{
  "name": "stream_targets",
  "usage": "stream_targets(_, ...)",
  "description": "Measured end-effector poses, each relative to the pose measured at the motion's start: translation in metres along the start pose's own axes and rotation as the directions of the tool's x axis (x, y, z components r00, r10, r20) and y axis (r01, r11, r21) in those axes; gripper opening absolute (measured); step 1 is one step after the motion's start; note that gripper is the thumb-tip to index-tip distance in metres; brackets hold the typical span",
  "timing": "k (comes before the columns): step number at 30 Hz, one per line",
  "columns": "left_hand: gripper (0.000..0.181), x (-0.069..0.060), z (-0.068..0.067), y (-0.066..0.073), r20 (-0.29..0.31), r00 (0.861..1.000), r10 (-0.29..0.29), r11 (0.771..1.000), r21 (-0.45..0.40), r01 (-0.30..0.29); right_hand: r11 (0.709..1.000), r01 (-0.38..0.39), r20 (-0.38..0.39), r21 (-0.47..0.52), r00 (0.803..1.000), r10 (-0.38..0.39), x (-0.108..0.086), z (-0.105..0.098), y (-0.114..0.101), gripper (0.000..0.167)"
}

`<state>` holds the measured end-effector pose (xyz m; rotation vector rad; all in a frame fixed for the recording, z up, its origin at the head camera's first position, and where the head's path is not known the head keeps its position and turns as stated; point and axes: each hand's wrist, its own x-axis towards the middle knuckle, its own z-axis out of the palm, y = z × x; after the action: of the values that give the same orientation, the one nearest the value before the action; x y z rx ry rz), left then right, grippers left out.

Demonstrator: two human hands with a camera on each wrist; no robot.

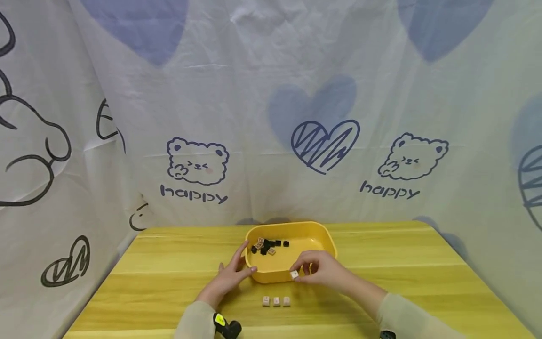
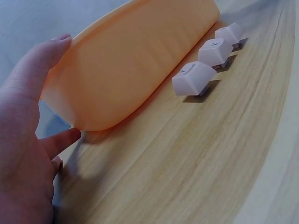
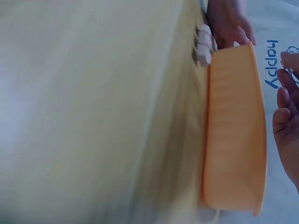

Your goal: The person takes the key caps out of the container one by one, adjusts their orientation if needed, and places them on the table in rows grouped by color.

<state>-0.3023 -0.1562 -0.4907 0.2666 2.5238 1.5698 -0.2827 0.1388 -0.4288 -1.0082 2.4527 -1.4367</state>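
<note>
My right hand [image 1: 318, 267] pinches a white keycap [image 1: 294, 274] between thumb and fingertips, just over the front rim of a yellow plastic basin [image 1: 311, 226]. My left hand [image 1: 228, 278] rests against the basin's left front corner, its fingers spread and fairly straight, the thumb at the rim. In the left wrist view the left hand [image 2: 23, 121] touches the basin's outer wall [image 2: 121, 60]. Three white keycaps [image 1: 276, 302] stand in a row on the table in front of the basin; one of them [image 2: 216, 50] bears an X.
Several black keycaps [image 1: 277, 243] and a few pale ones [image 1: 272, 251] lie at the left inside the basin. Beneath is a yellow wood-grain table [image 1: 381, 254]. Behind it hangs a white cloth [image 1: 262, 197] printed with hearts and bears.
</note>
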Motion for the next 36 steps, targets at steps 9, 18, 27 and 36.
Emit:
stream_targets(9,0.082,-0.001,0.0,0.001,-0.007,1.0,0.027,0.999,0.028,-0.027,1.0,0.029,0.112,0.012,0.993,-0.03,-0.027,0.014,0.012,0.02)
stream_targets(18,0.081,-0.001,0.0,0.001,-0.004,1.0,0.014,1.0,0.026,-0.014,0.991,-0.028,0.137,0.134,0.99,0.009,-0.035,0.025,0.025,0.02)
stream_targets(27,0.081,0.0,0.0,-0.001,-0.002,1.0,0.022,0.999,0.032,-0.022,0.994,-0.054,0.1,0.092,0.994,0.044,-0.03,0.034,0.031,0.016)
stream_targets(36,0.081,0.0,-0.001,0.0,-0.002,1.0,0.024,0.999,0.026,-0.024,0.995,-0.095,0.054,-0.018,0.994,0.096,-0.023,0.039,0.034,0.019)
